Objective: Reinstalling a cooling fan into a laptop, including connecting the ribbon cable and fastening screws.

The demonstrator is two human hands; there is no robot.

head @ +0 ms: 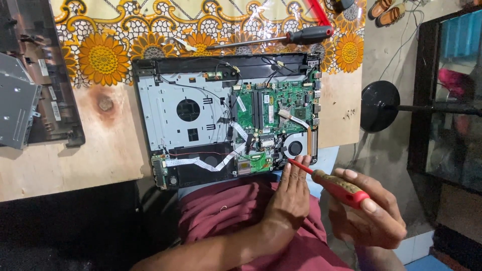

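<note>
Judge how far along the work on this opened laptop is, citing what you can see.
Done: the laptop lies open with its green circuit board bare, and a removed cover sits aside. In hand: the right hand holds a red screwdriver near the fan, the left hand steadying beside its tip. Left: board and fan remain in place.

Home repair corner, looks like a makeshift electronics bench in a house.

I see an opened laptop (228, 120) with its green circuit board (276, 108) bare, on a rough wooden table (60, 165) half covered by a flowered plastic cloth (105, 55). A removed laptop cover (47, 75) and a metal disc drive (17, 103) lie aside, a screwdriver (281, 39) up top. Homely signs I note: sandals (386, 12) on the concrete floor (391, 55), a fan base (380, 105), a dark glass-front cabinet (452, 100).
</note>
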